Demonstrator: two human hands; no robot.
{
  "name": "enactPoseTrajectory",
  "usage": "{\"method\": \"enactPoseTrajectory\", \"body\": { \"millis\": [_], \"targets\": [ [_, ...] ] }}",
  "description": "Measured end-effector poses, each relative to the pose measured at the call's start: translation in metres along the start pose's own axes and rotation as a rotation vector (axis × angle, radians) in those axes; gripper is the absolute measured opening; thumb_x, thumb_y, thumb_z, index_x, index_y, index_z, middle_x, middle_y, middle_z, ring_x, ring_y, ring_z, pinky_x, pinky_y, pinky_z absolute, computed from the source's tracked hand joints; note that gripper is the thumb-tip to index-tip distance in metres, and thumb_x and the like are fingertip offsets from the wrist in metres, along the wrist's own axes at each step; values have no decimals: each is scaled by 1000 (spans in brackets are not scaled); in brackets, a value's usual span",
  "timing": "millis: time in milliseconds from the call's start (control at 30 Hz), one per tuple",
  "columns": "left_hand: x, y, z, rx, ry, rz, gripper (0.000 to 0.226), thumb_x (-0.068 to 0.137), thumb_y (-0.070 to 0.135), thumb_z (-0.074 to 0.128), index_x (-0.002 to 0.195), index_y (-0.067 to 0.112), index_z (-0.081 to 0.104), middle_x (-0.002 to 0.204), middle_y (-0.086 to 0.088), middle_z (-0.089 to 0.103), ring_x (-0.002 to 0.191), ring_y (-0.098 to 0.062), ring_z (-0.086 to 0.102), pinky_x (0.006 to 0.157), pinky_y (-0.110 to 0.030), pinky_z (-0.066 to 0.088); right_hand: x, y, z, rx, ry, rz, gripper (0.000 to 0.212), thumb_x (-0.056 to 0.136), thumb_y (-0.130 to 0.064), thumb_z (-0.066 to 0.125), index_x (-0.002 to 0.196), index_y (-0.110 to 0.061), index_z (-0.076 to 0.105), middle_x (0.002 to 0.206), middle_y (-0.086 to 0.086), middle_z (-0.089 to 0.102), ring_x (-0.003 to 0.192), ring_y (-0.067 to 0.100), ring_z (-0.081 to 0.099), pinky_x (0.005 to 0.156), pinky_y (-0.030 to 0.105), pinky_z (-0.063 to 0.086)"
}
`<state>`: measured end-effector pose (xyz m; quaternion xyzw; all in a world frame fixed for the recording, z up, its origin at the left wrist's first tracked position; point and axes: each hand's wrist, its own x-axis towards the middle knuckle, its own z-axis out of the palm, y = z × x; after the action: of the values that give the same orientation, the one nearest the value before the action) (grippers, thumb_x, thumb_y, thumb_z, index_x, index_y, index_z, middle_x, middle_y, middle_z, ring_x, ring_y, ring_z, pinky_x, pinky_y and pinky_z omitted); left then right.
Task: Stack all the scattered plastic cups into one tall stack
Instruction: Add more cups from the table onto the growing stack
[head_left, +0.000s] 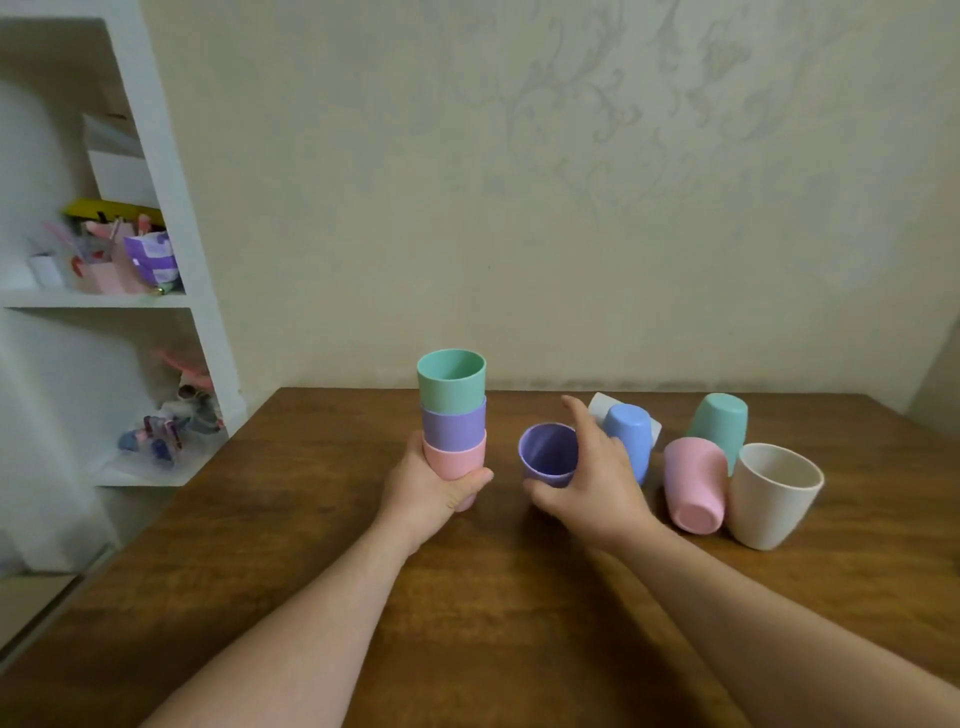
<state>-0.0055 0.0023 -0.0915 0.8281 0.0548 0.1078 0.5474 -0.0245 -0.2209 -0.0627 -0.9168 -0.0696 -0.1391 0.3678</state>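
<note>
Centre frame: left hand (434, 486) grips three-cup stack (453, 415), pink under purple under green. Right hand (592, 478) curls around loose purple cup (549, 453), fingers closing on it. Right of frame, unstacked on wooden table (467, 623): blue cup (631, 434), pink cup (695, 483), green cup (719, 423), cream cup (774, 496). Roughly third done.

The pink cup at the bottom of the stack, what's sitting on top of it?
A purple cup nests in the pink cup, and a green cup nests in that. The left hand covers the pink cup's base, so what lies below it cannot be seen.
</note>
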Motion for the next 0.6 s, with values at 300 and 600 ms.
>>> {"method": "enactPoseTrajectory", "body": {
  "millis": [300,600],
  "targets": [
    [-31,9,18,-59,-51,-6,77,69,36,101,133,33,58,120,6,75,100,-12,74,73,-26,59,-15,0,-16,370,26,235,74,75,-40,92,136,-29,50,139,-3,65,120,17,63,103,40,56],
    [-46,31,55,55,-120,55,55,72,52,92,112,47,55,104,20,71,93,2,67,77,-23,56,39,-107,-99,663,320,-53,81,76,-35,93,145,-26,51,115,-21,59,105,5,66,91,33,59]
  ]
}}
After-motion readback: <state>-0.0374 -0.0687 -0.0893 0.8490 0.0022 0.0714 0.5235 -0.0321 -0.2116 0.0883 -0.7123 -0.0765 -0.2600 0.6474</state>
